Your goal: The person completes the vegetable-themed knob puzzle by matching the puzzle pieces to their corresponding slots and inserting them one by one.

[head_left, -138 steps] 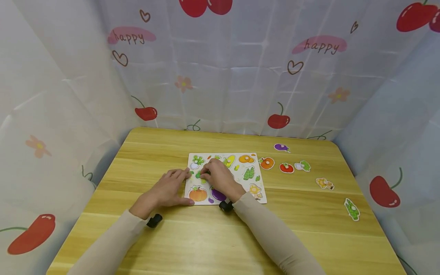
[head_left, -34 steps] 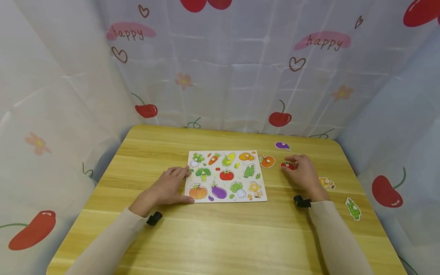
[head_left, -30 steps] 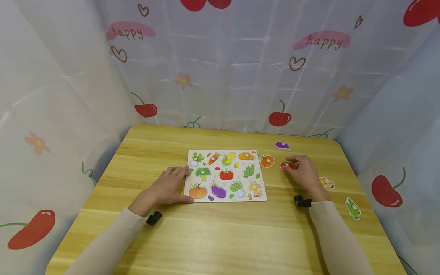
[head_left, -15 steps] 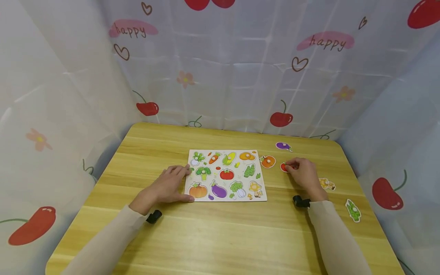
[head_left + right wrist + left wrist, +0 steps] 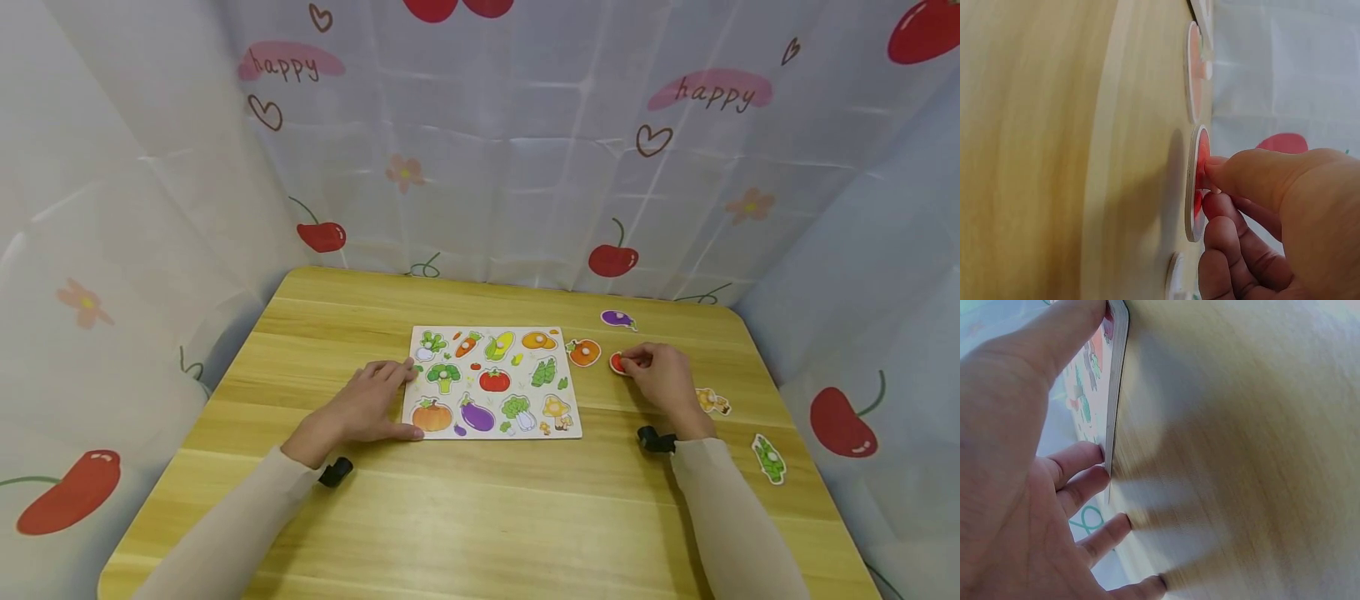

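My right hand [image 5: 663, 379] pinches the small knob of a tomato puzzle piece [image 5: 1202, 150] between thumb and fingertips, right of the board. A shadow lies beside the piece in the right wrist view; whether it is off the table I cannot tell. The vegetable puzzle board [image 5: 521, 387] lies flat at mid-table, with a printed tomato [image 5: 494, 381] in its centre. Spread along the board's left edge is my left hand [image 5: 367, 404], thumb at the near corner and fingertips touching the edge. Knobbed carrot [image 5: 467, 344] and corn [image 5: 499, 347] pieces sit in the board.
Loose on the table lie a pumpkin piece [image 5: 583, 353] against the board's right edge, an eggplant piece [image 5: 618, 319], a mushroom piece [image 5: 712, 401] and a pea-pod piece [image 5: 769, 459]. Another piece [image 5: 1175, 275] shows partly in the right wrist view. Printed curtains [image 5: 487, 208] enclose the table.
My right hand has moved from the broccoli on the board rightward to the tomato piece and taken its knob. The tomato piece has shifted slightly left. My left hand has stayed put.
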Tool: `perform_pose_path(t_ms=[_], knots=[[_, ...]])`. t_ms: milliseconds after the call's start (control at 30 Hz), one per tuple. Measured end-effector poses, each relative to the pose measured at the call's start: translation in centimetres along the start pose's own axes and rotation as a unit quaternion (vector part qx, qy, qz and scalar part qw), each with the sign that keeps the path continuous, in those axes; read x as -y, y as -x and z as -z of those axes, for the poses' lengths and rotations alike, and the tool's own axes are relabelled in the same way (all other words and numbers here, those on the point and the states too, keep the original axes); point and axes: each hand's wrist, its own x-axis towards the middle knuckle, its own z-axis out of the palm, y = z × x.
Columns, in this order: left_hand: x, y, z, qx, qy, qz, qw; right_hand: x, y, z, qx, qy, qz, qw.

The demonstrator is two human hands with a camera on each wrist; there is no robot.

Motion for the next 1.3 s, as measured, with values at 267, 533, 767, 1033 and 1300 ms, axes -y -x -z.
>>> perform_pose_path(t_ms=[267,533,767,1033,1300], knots=[[0.1,0.1,0.1,0.004,-0.002,0.002,1.0,2.2,0.4,0.2,0.002,0.002,0.011,1.0],[-0.2,0.1,0.3,0.005,0.0,0.003,1.0,4.4,0.5,-0.2,0.01,0.003,0.037,0.999],[-0.1,0.1,0.2,0.003,0.001,0.005,1.0,6.6,0.6,-0.8,0.023,-0.01,0.053,0.998],[0.1,0.1,-0.1,0.008,0.001,0.008,0.9999,8.5,0.9,-2.3,0.033,-0.017,0.083,0.996],[0.5,0.0,-0.4,0.001,0.001,0.007,1.0,10.7,1.3,-4.4,0.042,-0.016,0.111,0.993]])
